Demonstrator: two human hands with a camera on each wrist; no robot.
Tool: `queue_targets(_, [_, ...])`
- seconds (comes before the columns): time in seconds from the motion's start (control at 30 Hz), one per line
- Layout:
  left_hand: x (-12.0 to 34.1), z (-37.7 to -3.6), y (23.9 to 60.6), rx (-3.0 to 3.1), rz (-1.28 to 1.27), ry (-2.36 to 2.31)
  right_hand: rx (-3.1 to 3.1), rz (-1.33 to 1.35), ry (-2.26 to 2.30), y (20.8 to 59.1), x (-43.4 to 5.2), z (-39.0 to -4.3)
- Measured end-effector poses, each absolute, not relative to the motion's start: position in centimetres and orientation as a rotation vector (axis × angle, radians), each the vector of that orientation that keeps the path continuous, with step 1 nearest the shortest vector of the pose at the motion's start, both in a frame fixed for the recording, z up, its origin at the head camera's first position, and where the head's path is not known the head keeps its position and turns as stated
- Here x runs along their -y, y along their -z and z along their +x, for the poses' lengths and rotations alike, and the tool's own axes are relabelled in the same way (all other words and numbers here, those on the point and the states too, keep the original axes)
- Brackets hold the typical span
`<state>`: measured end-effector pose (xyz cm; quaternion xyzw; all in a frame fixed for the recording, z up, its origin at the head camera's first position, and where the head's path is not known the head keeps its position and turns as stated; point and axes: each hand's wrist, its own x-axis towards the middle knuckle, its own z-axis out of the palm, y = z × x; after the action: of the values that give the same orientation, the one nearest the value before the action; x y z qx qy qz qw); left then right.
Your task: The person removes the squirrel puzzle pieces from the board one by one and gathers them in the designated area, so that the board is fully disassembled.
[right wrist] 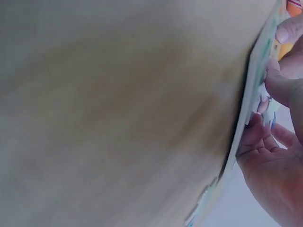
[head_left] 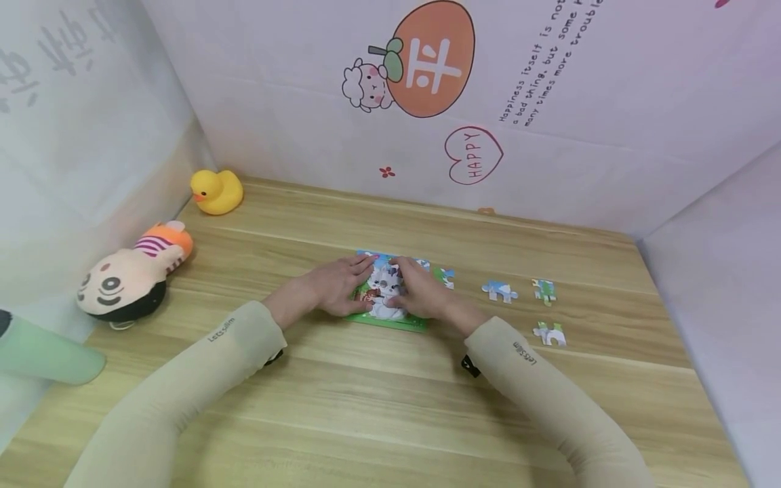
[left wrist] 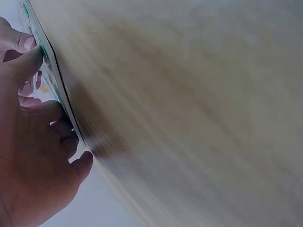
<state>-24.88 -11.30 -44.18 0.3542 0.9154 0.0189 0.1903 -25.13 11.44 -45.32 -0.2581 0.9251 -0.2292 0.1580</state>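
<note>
A jigsaw puzzle [head_left: 386,313] with grey-and-white cartoon animals and a green lower border lies flat on the wooden table. My left hand [head_left: 338,288] rests on its left side, fingers stretched over the upper part and thumb near the lower part. On the right side lies my right hand [head_left: 424,288], its fingertips and thumb spread apart on the picture. Both wrist views show the puzzle board edge-on, with the left hand [left wrist: 35,156] and the right hand [right wrist: 279,161] touching its face. Part of the picture is hidden under the hands.
Right of the puzzle lie loose puzzle pieces: one [head_left: 499,291] nearer, one [head_left: 544,291] farther right and one [head_left: 550,333] below that. A yellow rubber duck [head_left: 218,192], a plush doll [head_left: 131,274] and a green cup [head_left: 49,352] stand or lie along the left side. White printed cloth walls [head_left: 293,115] enclose the table.
</note>
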Motion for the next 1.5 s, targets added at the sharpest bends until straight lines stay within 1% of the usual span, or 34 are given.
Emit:
queue_targets(0.17, [11.1, -25.0, 44.2, -2.574, 1.019, -0.055, -2.645, -0.812, 0.629, 45.0, -12.1, -25.2])
queue_targets(0.47, [10.8, -25.1, 44.1, -2.565, 0.999, -0.063, -2.642, -0.849, 0.681, 44.2, -12.5, -25.6])
queue_targets(0.8, [10.5, -25.1, 44.2, -2.557, 1.005, -0.081, -2.585, -0.730, 0.843, 44.1, -12.8, -25.6])
queue_targets(1.03, [10.5, -25.0, 44.3, -2.554, 0.998, -0.089, -2.548, -0.710, 1.143, 43.7, -13.4, -25.3])
queue_targets(1.2, [10.6, -25.0, 44.3, -2.551, 1.000, -0.073, -2.546, -0.694, 1.342, 42.2, -15.4, -25.1])
queue_targets(1.37, [10.8, -24.9, 44.1, -2.547, 0.995, -0.070, -2.645, -0.630, 1.414, 40.8, -18.9, -24.5])
queue_targets(1.5, [11.2, -24.9, 44.1, -2.550, 0.974, -0.090, -2.703, -0.573, 1.405, 40.4, -21.8, -23.5])
